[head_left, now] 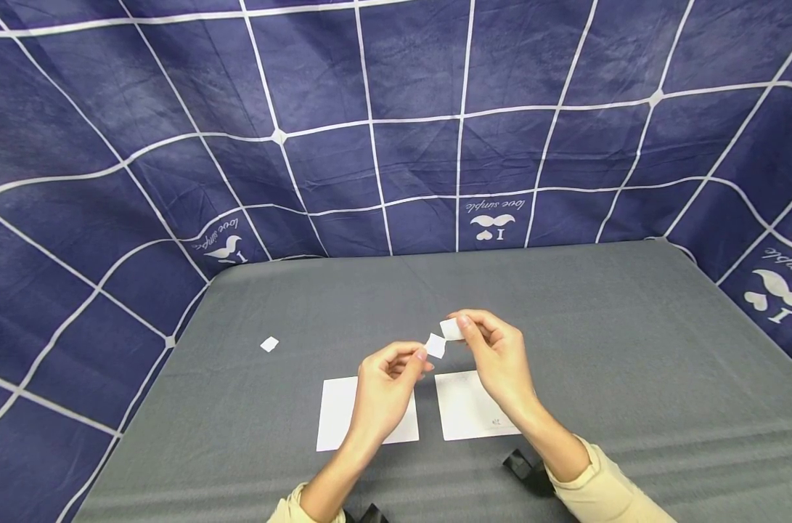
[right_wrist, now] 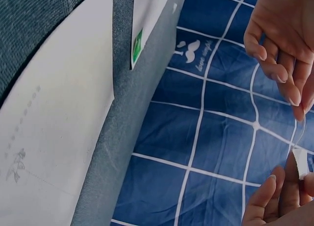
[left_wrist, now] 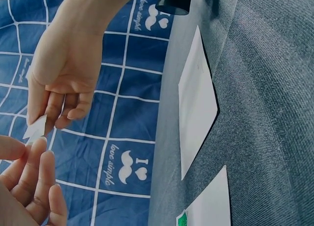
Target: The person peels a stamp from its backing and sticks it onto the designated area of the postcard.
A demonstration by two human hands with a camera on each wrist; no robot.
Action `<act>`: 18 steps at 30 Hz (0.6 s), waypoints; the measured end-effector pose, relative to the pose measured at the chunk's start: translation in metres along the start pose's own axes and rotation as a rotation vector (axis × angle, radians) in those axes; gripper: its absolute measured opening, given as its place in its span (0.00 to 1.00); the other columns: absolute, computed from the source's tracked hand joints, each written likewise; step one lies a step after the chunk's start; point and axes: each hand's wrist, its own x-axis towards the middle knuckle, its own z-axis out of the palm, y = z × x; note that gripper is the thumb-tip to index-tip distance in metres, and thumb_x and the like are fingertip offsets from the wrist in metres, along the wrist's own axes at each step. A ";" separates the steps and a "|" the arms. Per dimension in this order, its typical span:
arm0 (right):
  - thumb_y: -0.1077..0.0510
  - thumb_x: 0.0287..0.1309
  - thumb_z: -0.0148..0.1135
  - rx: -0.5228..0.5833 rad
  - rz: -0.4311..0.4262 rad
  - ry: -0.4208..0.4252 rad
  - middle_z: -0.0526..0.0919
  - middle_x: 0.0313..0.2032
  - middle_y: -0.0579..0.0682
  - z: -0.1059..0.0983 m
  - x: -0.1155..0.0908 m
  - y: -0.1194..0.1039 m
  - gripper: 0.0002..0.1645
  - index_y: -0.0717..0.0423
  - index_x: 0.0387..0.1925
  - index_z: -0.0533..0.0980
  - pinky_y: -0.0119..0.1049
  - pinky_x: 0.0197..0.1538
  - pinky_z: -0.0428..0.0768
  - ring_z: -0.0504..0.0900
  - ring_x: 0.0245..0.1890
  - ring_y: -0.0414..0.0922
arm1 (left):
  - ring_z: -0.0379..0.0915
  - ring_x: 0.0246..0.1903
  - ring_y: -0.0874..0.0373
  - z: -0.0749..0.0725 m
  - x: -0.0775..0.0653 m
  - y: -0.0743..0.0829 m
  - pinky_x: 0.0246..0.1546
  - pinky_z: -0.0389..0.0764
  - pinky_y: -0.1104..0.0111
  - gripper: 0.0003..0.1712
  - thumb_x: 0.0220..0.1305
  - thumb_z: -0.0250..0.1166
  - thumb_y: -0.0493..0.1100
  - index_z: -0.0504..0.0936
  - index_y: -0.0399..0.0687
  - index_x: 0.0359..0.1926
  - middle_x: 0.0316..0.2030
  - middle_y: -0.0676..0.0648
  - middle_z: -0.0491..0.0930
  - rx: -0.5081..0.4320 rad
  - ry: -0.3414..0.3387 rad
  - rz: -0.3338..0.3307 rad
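My left hand point(head_left: 384, 388) pinches a small white square piece point(head_left: 436, 346) between thumb and fingertips. Just to its right and a little higher, my right hand point(head_left: 500, 356) pinches a second small white piece point(head_left: 451, 330). The two pieces meet or overlap at their edges in the head view. Seen from the right wrist, the left hand's piece point(right_wrist: 302, 133) looks thin and curved, almost edge-on, above the right hand's white piece point(right_wrist: 300, 161). Both hands are raised over two white sheets, the left sheet point(head_left: 333, 414) and the right sheet point(head_left: 461, 407), which they partly cover.
A small white scrap point(head_left: 269, 344) lies on the grey cloth-covered table point(head_left: 598, 327), off to the left. The left sheet carries a green patch point(right_wrist: 137, 47); a faint grey bird-like print point(right_wrist: 17, 166) marks the right one. A blue checked curtain point(head_left: 415, 160) surrounds the table's back and sides.
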 end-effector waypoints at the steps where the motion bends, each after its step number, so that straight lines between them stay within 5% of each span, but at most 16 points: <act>1: 0.60 0.66 0.57 -0.002 0.001 0.000 0.85 0.34 0.54 0.000 0.000 0.000 0.10 0.63 0.40 0.81 0.30 0.37 0.77 0.81 0.31 0.41 | 0.79 0.26 0.60 0.000 0.000 0.000 0.32 0.79 0.70 0.06 0.65 0.61 0.36 0.84 0.39 0.37 0.27 0.41 0.84 -0.001 0.000 0.001; 18: 0.61 0.66 0.57 0.005 0.012 0.016 0.85 0.33 0.55 -0.001 0.001 -0.001 0.10 0.64 0.40 0.81 0.29 0.37 0.77 0.81 0.30 0.38 | 0.79 0.26 0.60 -0.002 0.002 -0.001 0.32 0.79 0.70 0.06 0.65 0.61 0.36 0.84 0.40 0.37 0.25 0.48 0.84 -0.002 0.004 0.007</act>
